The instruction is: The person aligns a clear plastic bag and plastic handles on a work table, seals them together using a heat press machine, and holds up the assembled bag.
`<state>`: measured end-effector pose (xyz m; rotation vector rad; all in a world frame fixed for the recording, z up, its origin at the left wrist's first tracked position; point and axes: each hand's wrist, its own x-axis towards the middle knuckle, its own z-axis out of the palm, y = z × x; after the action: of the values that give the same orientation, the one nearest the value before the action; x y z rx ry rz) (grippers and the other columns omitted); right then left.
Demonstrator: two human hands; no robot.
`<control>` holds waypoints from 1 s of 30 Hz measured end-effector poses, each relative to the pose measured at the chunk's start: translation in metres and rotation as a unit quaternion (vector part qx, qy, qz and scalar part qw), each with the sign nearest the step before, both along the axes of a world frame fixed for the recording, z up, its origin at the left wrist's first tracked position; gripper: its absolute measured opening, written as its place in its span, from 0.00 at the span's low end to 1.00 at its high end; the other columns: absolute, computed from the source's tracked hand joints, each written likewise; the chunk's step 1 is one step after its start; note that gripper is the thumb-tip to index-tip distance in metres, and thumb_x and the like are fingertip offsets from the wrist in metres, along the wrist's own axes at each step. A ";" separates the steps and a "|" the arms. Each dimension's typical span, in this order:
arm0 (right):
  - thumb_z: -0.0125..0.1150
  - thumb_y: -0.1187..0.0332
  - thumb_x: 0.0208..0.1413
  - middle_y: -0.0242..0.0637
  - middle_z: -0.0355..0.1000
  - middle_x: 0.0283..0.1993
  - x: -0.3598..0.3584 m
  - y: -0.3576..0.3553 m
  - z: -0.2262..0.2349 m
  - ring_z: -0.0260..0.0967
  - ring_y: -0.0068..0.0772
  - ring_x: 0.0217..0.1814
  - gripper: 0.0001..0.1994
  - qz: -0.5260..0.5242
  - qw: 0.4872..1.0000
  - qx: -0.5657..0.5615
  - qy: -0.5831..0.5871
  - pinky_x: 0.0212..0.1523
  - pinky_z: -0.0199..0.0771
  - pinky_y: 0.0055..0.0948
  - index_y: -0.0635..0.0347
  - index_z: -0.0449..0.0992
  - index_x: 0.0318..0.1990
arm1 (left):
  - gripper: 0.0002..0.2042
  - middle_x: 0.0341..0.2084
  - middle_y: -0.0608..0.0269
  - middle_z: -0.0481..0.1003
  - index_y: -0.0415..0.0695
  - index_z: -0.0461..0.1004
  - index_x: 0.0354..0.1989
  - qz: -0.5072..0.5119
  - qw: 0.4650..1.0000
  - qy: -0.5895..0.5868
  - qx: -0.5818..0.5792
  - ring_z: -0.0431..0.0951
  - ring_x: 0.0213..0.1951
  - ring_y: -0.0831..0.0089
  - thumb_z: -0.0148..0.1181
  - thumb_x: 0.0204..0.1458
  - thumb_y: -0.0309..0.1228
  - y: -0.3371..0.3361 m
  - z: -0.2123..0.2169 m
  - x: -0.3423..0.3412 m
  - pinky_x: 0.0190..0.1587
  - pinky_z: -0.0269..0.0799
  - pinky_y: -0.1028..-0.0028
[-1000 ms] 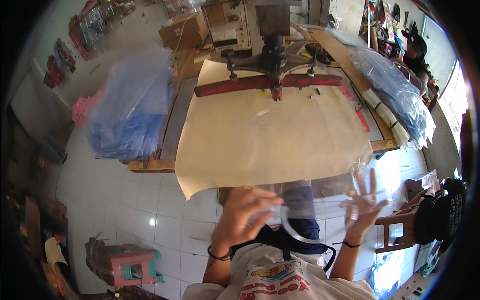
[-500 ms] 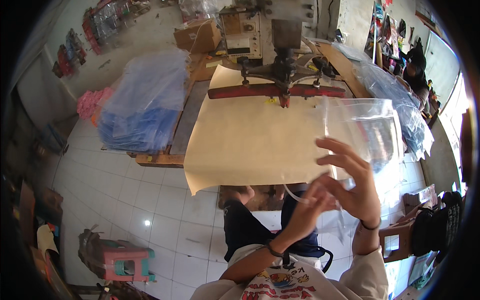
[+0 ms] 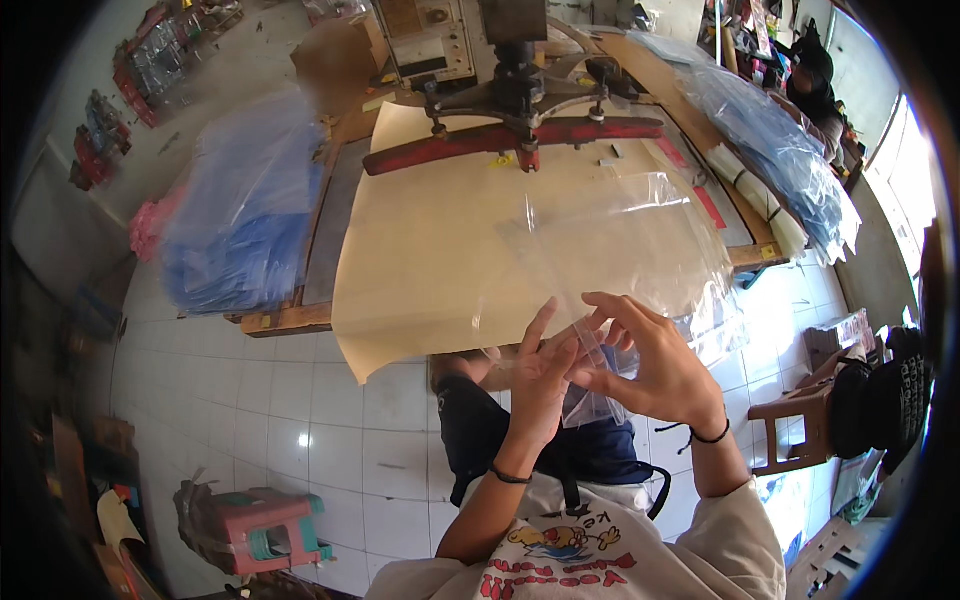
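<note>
A clear plastic sheet point(image 3: 640, 225) lies partly over a large cream sheet point(image 3: 430, 240) on the worktable, and its near edge hangs toward my lap. My left hand point(image 3: 541, 385) holds that near edge, thumb and fingers closing on it with the index finger pointing up. Close beside it, my right hand point(image 3: 650, 365) grips the same edge, its fingers bent inward. Glare and overlapping fingers hide exactly where the plastic is pinched. Beyond the hands, a press head with a long red bar point(image 3: 600, 130) spans the far part of the cream sheet.
A stack of bluish plastic sheets point(image 3: 240, 210) sits on the left of the table. More clear plastic point(image 3: 770, 130) is heaped at the right, by a rolled bundle point(image 3: 755, 195). A control box point(image 3: 425, 40) stands behind. Stools point(image 3: 270, 530) are on the floor; a person point(image 3: 810, 85) is far right.
The clear plastic sheet has shifted left over the cream sheet. My left hand has turned upward, and both hands have come together at its edge. The view has moved slightly, revealing the rolled bundle.
</note>
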<state>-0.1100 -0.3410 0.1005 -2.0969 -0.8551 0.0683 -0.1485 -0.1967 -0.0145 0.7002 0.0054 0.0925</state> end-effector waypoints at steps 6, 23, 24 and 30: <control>0.65 0.75 0.55 0.44 0.81 0.34 0.011 -0.008 -0.027 0.81 0.40 0.36 0.17 0.011 0.997 -0.005 0.073 0.40 0.79 0.32 0.65 0.78 0.53 | 0.30 0.53 0.45 0.76 0.41 0.50 0.74 0.042 0.997 0.049 0.053 0.79 0.55 0.55 0.51 0.64 0.18 -0.001 -0.022 0.001 0.57 0.78 0.60; 0.68 0.73 0.57 0.40 0.80 0.31 0.003 -0.023 -0.055 0.74 0.26 0.28 0.16 -0.012 0.992 0.025 0.119 0.32 0.75 0.28 0.63 0.80 0.53 | 0.33 0.42 0.64 0.75 0.40 0.67 0.63 0.195 0.672 -0.147 0.699 0.74 0.45 0.71 0.75 0.49 0.32 0.129 0.058 0.032 0.52 0.70 0.70; 0.69 0.73 0.56 0.41 0.80 0.31 0.003 -0.025 -0.056 0.74 0.27 0.27 0.16 -0.009 0.992 0.036 0.118 0.32 0.74 0.28 0.63 0.80 0.53 | 0.37 0.43 0.64 0.75 0.40 0.66 0.66 0.196 0.641 -0.195 0.716 0.74 0.48 0.70 0.77 0.47 0.34 0.127 0.063 0.058 0.56 0.69 0.69; 0.71 0.77 0.49 0.41 0.80 0.36 -0.015 -0.039 -0.053 0.76 0.37 0.38 0.15 -0.101 0.994 0.035 -0.016 0.43 0.73 0.34 0.62 0.82 0.47 | 0.32 0.43 0.63 0.78 0.39 0.71 0.61 -0.142 0.747 -0.161 0.629 0.76 0.50 0.75 0.76 0.49 0.37 0.134 0.058 0.156 0.58 0.70 0.71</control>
<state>-0.1249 -0.3800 0.0476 -2.1117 -0.6510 -0.1012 0.0076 -0.0631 0.0436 2.0380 -0.5484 -0.1031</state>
